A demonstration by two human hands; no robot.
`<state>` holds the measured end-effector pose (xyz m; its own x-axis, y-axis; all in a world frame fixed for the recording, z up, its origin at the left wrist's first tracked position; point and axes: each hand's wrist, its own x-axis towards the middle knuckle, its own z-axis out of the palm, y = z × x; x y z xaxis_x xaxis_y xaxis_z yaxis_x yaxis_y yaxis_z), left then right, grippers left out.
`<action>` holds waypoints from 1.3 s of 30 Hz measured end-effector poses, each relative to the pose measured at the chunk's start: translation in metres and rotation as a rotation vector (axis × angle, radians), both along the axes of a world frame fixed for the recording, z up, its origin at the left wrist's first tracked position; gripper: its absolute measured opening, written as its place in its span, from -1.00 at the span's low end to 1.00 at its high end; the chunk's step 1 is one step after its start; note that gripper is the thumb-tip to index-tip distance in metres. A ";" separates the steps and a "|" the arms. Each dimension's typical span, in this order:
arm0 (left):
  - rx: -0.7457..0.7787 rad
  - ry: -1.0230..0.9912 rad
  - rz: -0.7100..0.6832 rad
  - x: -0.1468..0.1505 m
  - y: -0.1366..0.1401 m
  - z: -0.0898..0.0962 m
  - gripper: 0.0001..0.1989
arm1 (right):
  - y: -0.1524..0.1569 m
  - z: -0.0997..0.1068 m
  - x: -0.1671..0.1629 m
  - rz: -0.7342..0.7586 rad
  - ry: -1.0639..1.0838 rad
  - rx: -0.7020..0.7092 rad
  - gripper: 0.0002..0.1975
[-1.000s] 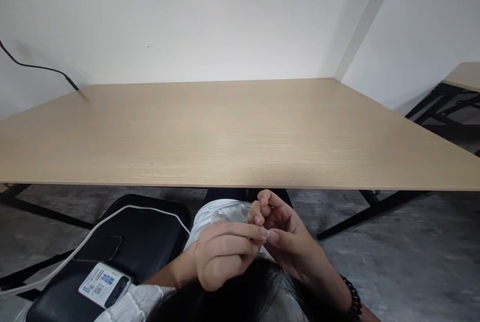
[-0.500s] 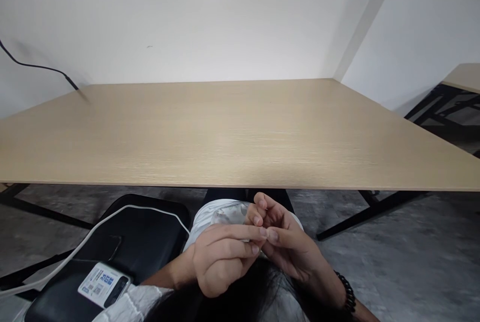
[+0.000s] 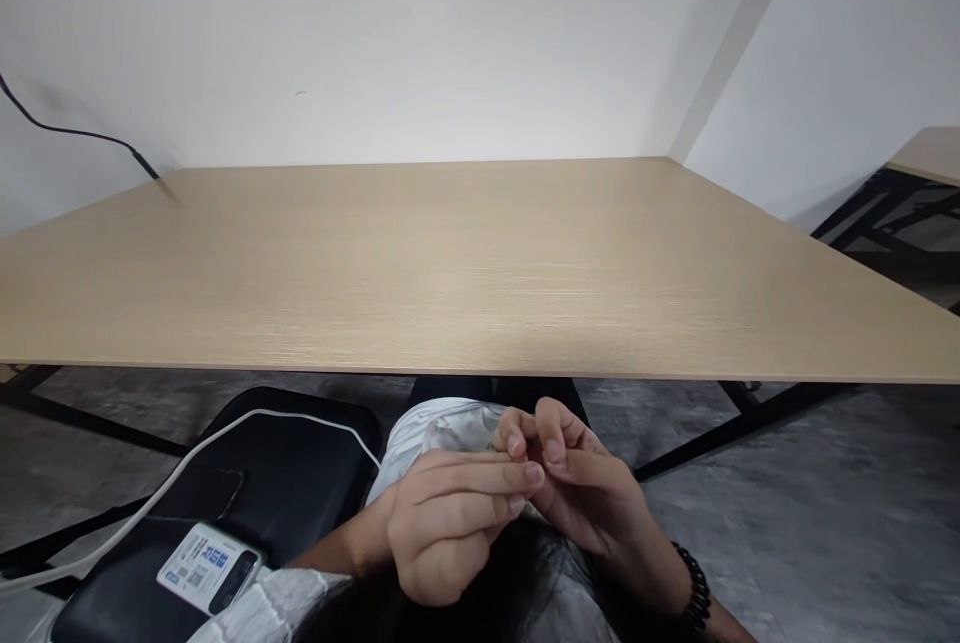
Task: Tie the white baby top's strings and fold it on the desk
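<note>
My left hand is in front of my lap with its fingers pressed together, pointing to the right. Close by its fingertips, my right hand has its fingers curled and its thumb and index finger brought together in a pinch. Whatever lies between the fingers, if anything, is too small or hidden to make out. A black bead bracelet circles my right wrist. Both hands are below the near edge of the wooden table, over my white clothing.
To my left stands a black chair seat with a white labelled device on it and a white cable across it. A white partition rises behind the table. A black cable hangs at the far left.
The index finger of my right hand has bent down toward its thumb. My left fingers have shifted slightly, with their tips a little lower and farther right.
</note>
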<state>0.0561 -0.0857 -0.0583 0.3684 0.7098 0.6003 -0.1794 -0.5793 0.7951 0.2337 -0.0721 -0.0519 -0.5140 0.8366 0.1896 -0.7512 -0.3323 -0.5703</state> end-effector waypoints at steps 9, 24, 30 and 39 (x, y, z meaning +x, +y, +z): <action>0.483 0.224 0.072 -0.004 0.014 -0.009 -0.60 | -0.002 -0.001 0.009 -0.221 -0.192 0.351 -0.94; 0.396 0.089 0.237 0.025 0.014 0.016 -0.68 | -0.005 0.004 0.051 -0.946 -1.123 1.565 -0.68; 0.329 0.174 0.198 0.021 0.016 0.016 -0.70 | -0.007 0.002 0.053 -0.990 -1.204 1.652 -0.67; 0.183 0.155 0.186 0.018 0.012 0.019 -0.72 | -0.005 -0.003 0.045 -1.160 -1.247 1.686 -0.74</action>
